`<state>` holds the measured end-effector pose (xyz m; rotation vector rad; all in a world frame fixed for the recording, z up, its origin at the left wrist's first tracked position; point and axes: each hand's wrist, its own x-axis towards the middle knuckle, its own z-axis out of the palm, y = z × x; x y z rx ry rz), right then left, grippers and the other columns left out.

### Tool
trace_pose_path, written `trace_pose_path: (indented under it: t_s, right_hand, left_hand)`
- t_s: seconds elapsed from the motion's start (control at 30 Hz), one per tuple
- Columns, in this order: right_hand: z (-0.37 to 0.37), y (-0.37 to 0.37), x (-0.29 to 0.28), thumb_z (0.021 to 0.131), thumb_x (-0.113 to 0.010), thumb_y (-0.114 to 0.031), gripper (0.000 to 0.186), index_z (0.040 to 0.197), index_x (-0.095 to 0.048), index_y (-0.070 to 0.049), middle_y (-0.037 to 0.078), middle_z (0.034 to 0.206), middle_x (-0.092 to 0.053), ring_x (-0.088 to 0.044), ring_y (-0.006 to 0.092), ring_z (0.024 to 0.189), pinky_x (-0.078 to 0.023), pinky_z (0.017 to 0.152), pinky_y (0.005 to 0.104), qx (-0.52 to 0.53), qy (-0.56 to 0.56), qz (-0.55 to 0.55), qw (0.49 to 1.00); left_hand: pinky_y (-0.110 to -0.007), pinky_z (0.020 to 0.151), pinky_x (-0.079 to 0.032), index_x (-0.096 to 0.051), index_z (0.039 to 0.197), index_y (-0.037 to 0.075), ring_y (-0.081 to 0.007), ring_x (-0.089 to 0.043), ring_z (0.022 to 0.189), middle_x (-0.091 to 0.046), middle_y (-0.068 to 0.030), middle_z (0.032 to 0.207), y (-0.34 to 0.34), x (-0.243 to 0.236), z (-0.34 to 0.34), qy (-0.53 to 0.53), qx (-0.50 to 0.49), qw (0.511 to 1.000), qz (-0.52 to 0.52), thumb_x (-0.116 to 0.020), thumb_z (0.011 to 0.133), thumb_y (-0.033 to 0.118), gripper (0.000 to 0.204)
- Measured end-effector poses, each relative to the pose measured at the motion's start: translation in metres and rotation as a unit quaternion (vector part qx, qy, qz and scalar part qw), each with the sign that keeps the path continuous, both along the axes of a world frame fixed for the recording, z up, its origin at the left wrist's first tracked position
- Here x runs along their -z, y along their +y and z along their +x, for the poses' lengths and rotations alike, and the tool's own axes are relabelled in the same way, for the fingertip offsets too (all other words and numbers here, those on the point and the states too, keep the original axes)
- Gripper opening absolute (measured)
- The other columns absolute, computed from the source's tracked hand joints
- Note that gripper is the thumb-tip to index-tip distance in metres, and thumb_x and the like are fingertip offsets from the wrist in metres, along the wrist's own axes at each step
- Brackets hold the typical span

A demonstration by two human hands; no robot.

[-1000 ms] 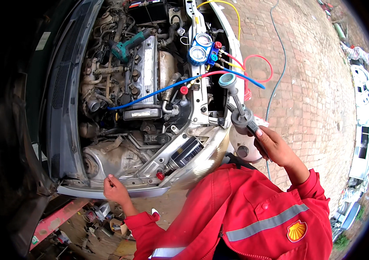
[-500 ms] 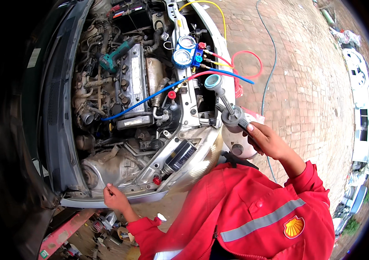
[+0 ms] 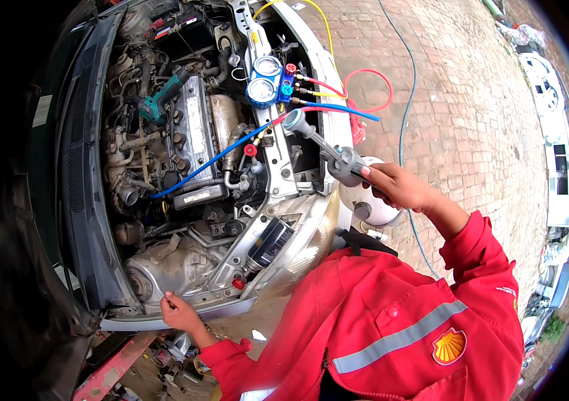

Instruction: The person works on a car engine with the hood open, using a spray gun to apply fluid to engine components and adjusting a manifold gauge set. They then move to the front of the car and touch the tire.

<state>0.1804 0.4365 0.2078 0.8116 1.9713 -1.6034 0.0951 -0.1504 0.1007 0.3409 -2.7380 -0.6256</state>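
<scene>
My right hand [image 3: 397,187] is closed around the dark handle of a grey tool [image 3: 346,166], whose exact kind I cannot tell. It has a round body, thin rods and a cup-shaped end with a pale teal face. The tool is held over the car's front edge, above a white tank [image 3: 379,212]. Low on the left, my left hand [image 3: 179,313] is at the fender's edge with its fingers curled; whether something small is pinched there is hidden. A blue manifold gauge set [image 3: 264,81] with red, yellow and blue hoses rests on the car's front crossmember [image 3: 258,47].
A teal cordless power tool [image 3: 162,99] lies on the engine [image 3: 194,127]. A black can [image 3: 270,244] lies by the headlight [image 3: 311,227]. A dark cable [image 3: 408,100] runs over the brick paving [image 3: 471,100]. Below the fender is a red beam [image 3: 114,371].
My right hand and the grey tool have moved slightly up and left, with the tool's cup end turning more to the left. The whole view has shifted a little. My left hand stays at the fender.
</scene>
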Motion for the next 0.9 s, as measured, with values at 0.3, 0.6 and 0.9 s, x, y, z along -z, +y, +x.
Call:
trace_pose_path:
  t_s: [0.3,0.6,0.9]
  right_hand:
    - [-0.044,0.008,0.003,0.112,-0.049,-0.054,0.054,0.109,-0.066,-0.002,-0.001,0.077,-0.053,-0.045,0.0076,0.056,-0.039,0.048,0.0273,-0.055,-0.031,0.048,0.997]
    - [-0.062,0.012,0.017,0.112,-0.048,-0.055,0.056,0.107,-0.065,-0.002,0.000,0.078,-0.053,-0.044,0.0078,0.054,-0.038,0.046,0.0278,-0.063,-0.049,0.037,0.996]
    - [-0.069,0.011,0.018,0.111,-0.048,-0.056,0.057,0.105,-0.065,-0.002,0.000,0.077,-0.052,-0.045,0.0079,0.054,-0.038,0.046,0.0275,-0.063,-0.050,0.035,0.996]
  left_hand:
    - [-0.044,0.059,-0.042,-0.068,0.088,-0.005,-0.0296,-0.050,0.058,-0.061,-0.0163,0.068,0.002,0.006,-0.001,0.065,0.012,0.998,0.007,-0.063,0.106,0.026,0.036]
    - [-0.041,0.058,-0.042,-0.068,0.087,-0.005,-0.0258,-0.050,0.058,-0.062,-0.0146,0.068,0.005,0.004,-0.002,0.063,0.010,0.998,0.016,-0.062,0.106,0.023,0.035]
    - [-0.043,0.063,-0.045,-0.069,0.092,-0.006,-0.0276,-0.054,0.063,-0.065,-0.0169,0.073,0.003,0.002,-0.002,0.024,-0.003,0.999,0.020,-0.062,0.107,0.026,0.036]
